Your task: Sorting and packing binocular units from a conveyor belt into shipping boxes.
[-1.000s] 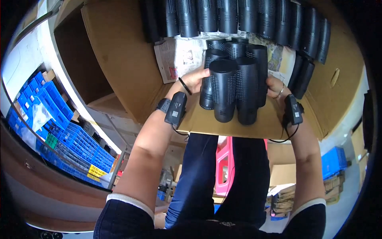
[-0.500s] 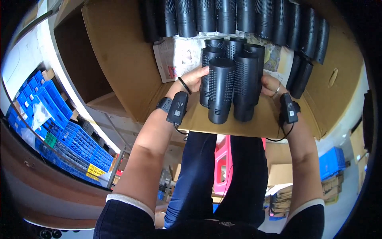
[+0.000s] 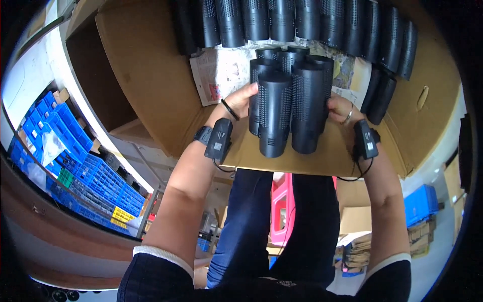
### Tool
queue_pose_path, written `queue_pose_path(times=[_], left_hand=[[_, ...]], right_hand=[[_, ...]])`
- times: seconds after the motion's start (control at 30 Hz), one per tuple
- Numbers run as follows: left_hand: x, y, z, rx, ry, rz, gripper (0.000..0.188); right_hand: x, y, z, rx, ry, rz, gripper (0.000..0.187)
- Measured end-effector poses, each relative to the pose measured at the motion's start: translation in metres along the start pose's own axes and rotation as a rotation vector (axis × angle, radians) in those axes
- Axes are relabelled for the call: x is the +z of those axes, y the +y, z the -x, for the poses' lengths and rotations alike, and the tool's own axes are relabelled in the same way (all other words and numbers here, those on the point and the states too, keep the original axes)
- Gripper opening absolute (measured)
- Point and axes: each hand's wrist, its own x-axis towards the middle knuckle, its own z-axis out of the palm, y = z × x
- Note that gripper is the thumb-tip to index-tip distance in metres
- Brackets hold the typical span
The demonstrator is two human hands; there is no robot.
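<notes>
A cluster of several black perforated cylinders [image 3: 274, 113] stands upright in front of me, pressed between my two hands above a cardboard flap. My left hand [image 3: 241, 99] wraps the cluster's left side, thumb toward the front, and the other fingers are hidden behind it. On the right side my right hand [image 3: 340, 108] grips the rear cylinders, its fingertips mostly out of sight. Beyond them, a row of similar black cylinders [image 3: 282, 22] lines the far side of the cardboard box [image 3: 146, 75], over printed newspaper sheets [image 3: 216, 70].
Two more cylinders [image 3: 383, 98] lean by the box's right wall, which has a hand hole. At left are blue crates [image 3: 110, 183] beyond a white edge. Below the box are a pink stool [image 3: 283, 211] and, at right, a blue bin [image 3: 421, 205] beside stacked cardboard.
My hands and the held cylinders have shifted slightly left. The front cylinders sit a little closer together, and the grip stays the same.
</notes>
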Motion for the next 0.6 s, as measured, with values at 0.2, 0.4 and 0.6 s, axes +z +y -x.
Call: queue_pose_path(times=[0.2, 0.4, 0.6], left_hand=[[-0.008, -0.001, 0.001, 0.01, -0.01, -0.018, 0.077], [-0.018, -0.001, 0.001, 0.007, -0.12, 0.056, 0.062], [-0.029, -0.002, 0.003, -0.033, -0.082, 0.066, 0.046]], right_hand=[[0.009, 0.004, 0.004, -0.03, -0.049, -0.081, 0.078], [0.018, -0.005, 0.004, -0.078, 0.082, 0.064, 0.089], [0.03, -0.002, -0.004, -0.146, 0.034, 0.082, 0.094]])
